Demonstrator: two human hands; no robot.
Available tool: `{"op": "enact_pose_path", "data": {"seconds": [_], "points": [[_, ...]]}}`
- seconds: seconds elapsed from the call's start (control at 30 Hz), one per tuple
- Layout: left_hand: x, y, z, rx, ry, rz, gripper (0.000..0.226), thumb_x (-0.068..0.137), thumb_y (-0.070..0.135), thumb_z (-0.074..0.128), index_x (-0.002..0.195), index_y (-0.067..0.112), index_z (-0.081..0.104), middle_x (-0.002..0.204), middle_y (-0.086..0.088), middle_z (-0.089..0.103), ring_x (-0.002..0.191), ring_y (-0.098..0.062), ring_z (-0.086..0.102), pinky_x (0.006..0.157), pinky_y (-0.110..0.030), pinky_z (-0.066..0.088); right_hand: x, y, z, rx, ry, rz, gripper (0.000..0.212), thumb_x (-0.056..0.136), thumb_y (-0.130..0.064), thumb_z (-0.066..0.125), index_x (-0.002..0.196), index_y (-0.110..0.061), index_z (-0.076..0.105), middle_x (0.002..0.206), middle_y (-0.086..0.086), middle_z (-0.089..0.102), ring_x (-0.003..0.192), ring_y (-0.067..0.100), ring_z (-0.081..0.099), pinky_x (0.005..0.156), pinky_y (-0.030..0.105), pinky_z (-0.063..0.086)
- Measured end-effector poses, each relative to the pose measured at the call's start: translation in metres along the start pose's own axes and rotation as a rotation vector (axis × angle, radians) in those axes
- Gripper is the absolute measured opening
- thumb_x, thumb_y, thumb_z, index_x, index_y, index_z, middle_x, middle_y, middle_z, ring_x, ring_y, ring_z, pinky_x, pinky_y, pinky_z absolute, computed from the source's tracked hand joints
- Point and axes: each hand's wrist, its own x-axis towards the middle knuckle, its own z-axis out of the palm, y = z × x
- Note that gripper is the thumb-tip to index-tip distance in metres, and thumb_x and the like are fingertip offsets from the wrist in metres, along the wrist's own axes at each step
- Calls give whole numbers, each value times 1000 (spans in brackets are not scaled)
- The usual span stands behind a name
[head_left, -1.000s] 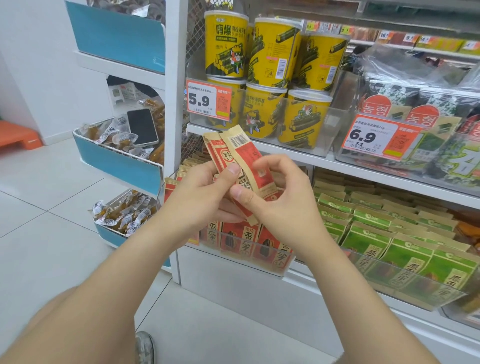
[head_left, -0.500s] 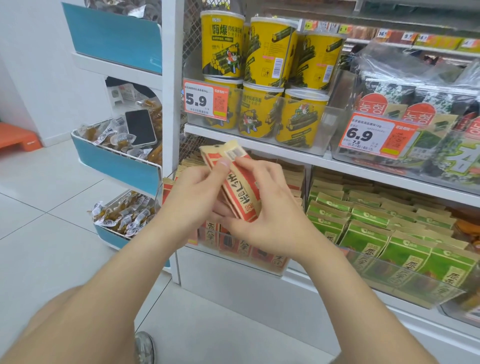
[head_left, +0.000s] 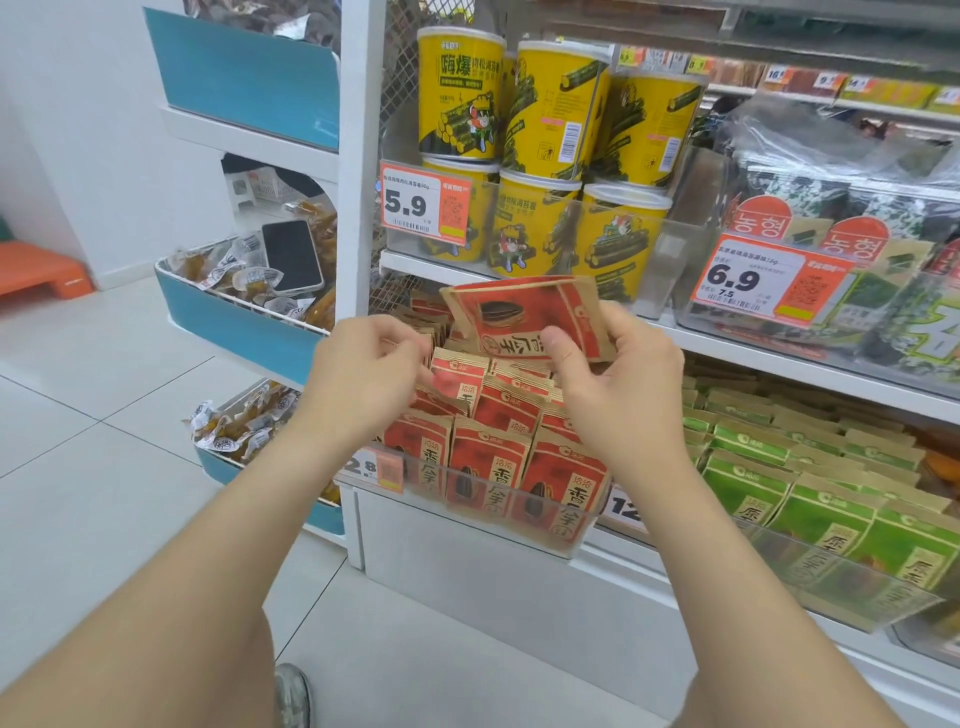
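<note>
My right hand (head_left: 618, 384) holds a red and kraft-brown sunflower seed packet (head_left: 519, 317) by its right side, thumb on the front. The packet is turned upside down and hangs just above a clear shelf bin (head_left: 498, 519). That bin is filled with several rows of the same red packets (head_left: 488, 457), standing upright. My left hand (head_left: 363, 374) is off the held packet, to its left. Its curled fingers reach the tops of the back rows in the bin. Whether they pinch anything is hidden behind the hand.
Yellow canisters (head_left: 550, 109) stand stacked on the shelf above, behind a 5.9 price tag (head_left: 423, 205). Green packets (head_left: 810, 499) fill the bin to the right. A phone (head_left: 291, 257) lies on wrapped snacks in a blue side bin (head_left: 244, 332). Tiled floor lies left.
Both hands held the packets together before. Now my left hand has let go and moved down left to the bin, and my right hand has turned the packet upside down.
</note>
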Motion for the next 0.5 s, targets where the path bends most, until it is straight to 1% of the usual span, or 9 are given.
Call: {"op": "enact_pose_path", "data": {"seconds": [0.03,0.07,0.13,0.17,0.2,0.27,0.37,0.43,0.5], "points": [[3,-5,-1,130,14,90,27,98,10,55,98,28,75,82,6,79,78,-10,71,71,-31,57,2,3,3,-1,5,37,10,99,-41,72,107,-43,67,87,-30,72,76,7,67,87,51,57],[7,-9,-1,234,-17,161,30,93,6,58,100,30,75,91,9,77,89,-8,69,79,-33,59,4,5,7,1,4,63,12,98,-45,71,107,-45,64,89,-25,73,83,15,70,88,55,57],[13,-18,0,426,-155,273,42,88,4,61,117,32,72,118,11,71,117,-14,60,101,-44,54,7,7,14,-1,-11,73,15,97,-49,70,108,-45,61,92,-18,74,94,27,70,87,54,57],[16,-21,1,517,-232,315,51,86,5,62,126,35,69,129,12,67,129,-18,51,110,-49,46,8,7,18,-10,-32,69,15,98,-48,70,108,-43,61,94,-17,74,96,29,69,88,51,56],[19,-24,2,597,-295,341,56,84,9,63,131,39,64,136,14,62,136,-19,42,114,-53,37,10,7,23,-24,-62,67,14,99,-47,70,109,-41,62,94,-16,73,97,30,67,89,47,53],[25,-29,5,720,-386,347,58,85,17,63,137,42,58,140,17,57,142,-19,34,116,-55,23,13,8,34,-77,-133,64,14,101,-45,69,112,-36,66,97,-14,72,100,30,64,85,37,41],[37,-37,7,856,-436,329,44,92,29,65,134,41,63,132,15,61,136,-19,41,115,-55,23,17,9,48,-164,-240,45,19,105,-43,64,120,-31,66,99,-12,71,101,24,55,76,34,25],[43,-39,5,893,-425,358,30,97,32,67,125,42,69,123,17,64,130,-19,46,113,-56,25,18,7,55,-179,-331,63,25,110,-39,55,131,-28,63,105,-6,71,106,23,48,77,35,26],[47,-40,2,891,-420,372,24,100,35,70,123,44,72,117,20,64,126,-18,47,111,-53,25,19,6,62,-206,-419,43,28,113,-34,48,135,-24,63,114,0,74,113,30,55,82,40,40]]}}
